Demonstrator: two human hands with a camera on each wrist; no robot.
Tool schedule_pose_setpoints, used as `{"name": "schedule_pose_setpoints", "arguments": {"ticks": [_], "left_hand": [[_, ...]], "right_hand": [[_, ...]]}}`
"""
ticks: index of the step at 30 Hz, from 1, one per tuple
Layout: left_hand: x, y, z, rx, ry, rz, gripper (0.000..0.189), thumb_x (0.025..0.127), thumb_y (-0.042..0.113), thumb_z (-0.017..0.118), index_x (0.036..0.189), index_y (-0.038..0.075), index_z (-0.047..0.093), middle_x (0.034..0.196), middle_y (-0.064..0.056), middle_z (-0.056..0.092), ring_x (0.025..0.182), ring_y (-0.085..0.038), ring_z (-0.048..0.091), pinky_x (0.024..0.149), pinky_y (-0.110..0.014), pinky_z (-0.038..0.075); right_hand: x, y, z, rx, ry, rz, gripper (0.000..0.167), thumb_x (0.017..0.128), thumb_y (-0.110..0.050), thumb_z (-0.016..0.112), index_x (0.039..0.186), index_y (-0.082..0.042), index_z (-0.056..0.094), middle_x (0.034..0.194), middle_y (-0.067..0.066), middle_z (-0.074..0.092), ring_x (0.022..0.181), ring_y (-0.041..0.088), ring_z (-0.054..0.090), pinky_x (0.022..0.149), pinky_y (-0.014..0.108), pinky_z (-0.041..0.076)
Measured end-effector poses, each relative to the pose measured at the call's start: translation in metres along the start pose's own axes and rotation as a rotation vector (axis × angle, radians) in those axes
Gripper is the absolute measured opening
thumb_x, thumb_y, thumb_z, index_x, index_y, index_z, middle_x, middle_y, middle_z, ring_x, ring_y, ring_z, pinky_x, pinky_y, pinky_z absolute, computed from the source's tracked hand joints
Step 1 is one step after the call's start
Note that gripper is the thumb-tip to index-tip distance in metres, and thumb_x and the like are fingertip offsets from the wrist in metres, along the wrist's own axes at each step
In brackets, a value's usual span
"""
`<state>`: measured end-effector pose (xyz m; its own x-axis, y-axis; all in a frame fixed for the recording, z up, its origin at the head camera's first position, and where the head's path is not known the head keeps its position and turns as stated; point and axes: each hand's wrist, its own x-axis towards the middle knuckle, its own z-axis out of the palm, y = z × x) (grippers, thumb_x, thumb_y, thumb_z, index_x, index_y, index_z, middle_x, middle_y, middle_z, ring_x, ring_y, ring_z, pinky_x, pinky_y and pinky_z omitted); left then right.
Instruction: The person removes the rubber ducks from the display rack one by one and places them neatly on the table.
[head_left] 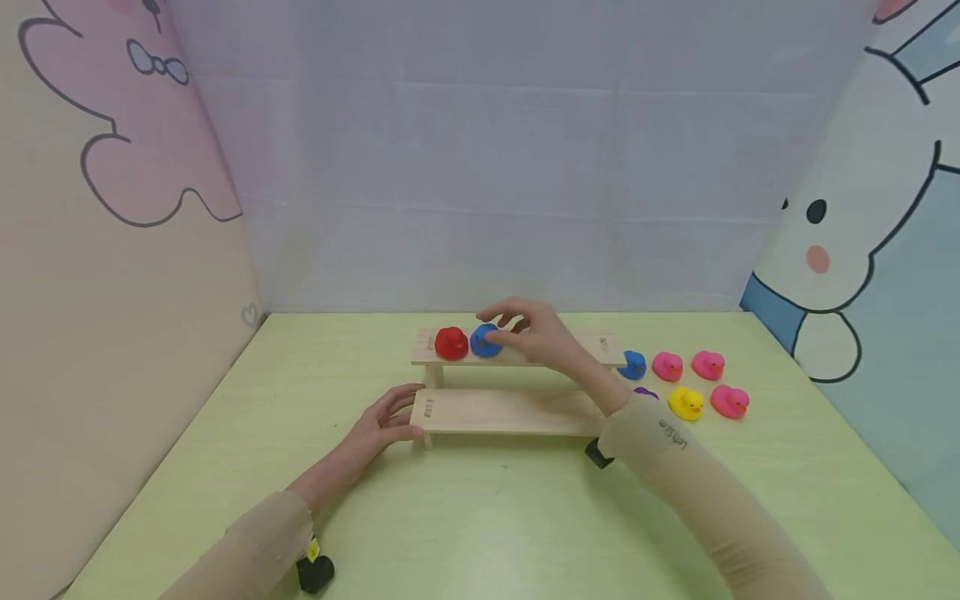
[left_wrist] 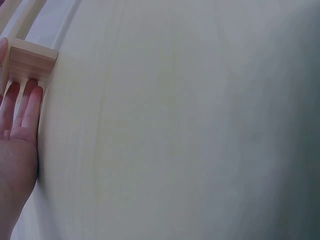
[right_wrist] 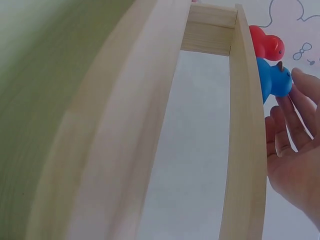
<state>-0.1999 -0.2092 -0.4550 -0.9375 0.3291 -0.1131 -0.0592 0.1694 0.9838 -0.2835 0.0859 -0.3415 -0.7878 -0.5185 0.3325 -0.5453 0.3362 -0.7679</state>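
Observation:
A two-step wooden shelf (head_left: 510,412) stands on the table. My left hand (head_left: 386,421) holds the left end of its lower step, thumb at the front and fingers farther back; in the left wrist view the fingers (left_wrist: 31,107) reach the wooden end support (left_wrist: 32,60). On the upper step a red rubber duck (head_left: 451,343) sits at the left with a blue rubber duck (head_left: 484,341) close beside it. My right hand (head_left: 542,335) is at the blue duck, its thumb by the duck's head and its fingers spread loosely apart.
Right of the shelf several rubber ducks stand on the table: blue (head_left: 633,365), pink (head_left: 667,367), yellow (head_left: 686,403) and a partly hidden purple duck (head_left: 646,392). Printed cloth walls (head_left: 510,167) enclose the table's back and sides.

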Motion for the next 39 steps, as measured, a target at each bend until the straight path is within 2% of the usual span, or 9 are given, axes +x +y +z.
{"name": "schedule_pose_setpoints", "arguments": {"ticks": [8,17,27,39], "left_hand": [[0.001,0.002,0.001,0.002,-0.004,0.001,0.065,0.093,0.019,0.068,0.150,0.022,0.037,0.155,-0.009,0.042,0.131,-0.028,0.055,0.111,-0.046,0.039],[0.000,0.001,0.001,0.003,-0.002,0.000,0.065,0.093,0.019,0.068,0.150,0.021,0.036,0.155,-0.010,0.041,0.133,-0.030,0.053,0.114,-0.050,0.037],[0.001,-0.002,0.000,0.004,0.001,-0.007,0.066,0.092,0.020,0.069,0.150,0.022,0.036,0.155,-0.010,0.041,0.133,-0.030,0.054,0.113,-0.050,0.038],[0.002,-0.004,-0.002,-0.001,0.000,0.003,0.066,0.092,0.018,0.069,0.150,0.021,0.037,0.155,-0.011,0.041,0.130,-0.028,0.056,0.109,-0.042,0.042]], "right_hand": [[-0.003,0.000,0.006,-0.054,0.011,0.021,0.024,0.091,-0.020,0.072,0.114,-0.014,0.072,0.114,0.003,0.071,0.092,0.018,0.063,0.072,0.029,0.051],[-0.003,0.000,0.008,-0.071,0.019,0.047,0.025,0.091,-0.022,0.072,0.115,-0.017,0.072,0.114,0.002,0.070,0.090,0.017,0.061,0.069,0.027,0.051],[-0.005,-0.007,0.004,-0.084,0.001,0.060,0.025,0.090,-0.019,0.073,0.114,-0.016,0.073,0.113,0.001,0.072,0.093,0.016,0.063,0.073,0.030,0.052],[-0.011,-0.014,-0.005,-0.080,-0.002,0.058,0.027,0.090,-0.020,0.073,0.117,-0.016,0.072,0.117,0.002,0.072,0.097,0.018,0.062,0.079,0.032,0.052]]}}
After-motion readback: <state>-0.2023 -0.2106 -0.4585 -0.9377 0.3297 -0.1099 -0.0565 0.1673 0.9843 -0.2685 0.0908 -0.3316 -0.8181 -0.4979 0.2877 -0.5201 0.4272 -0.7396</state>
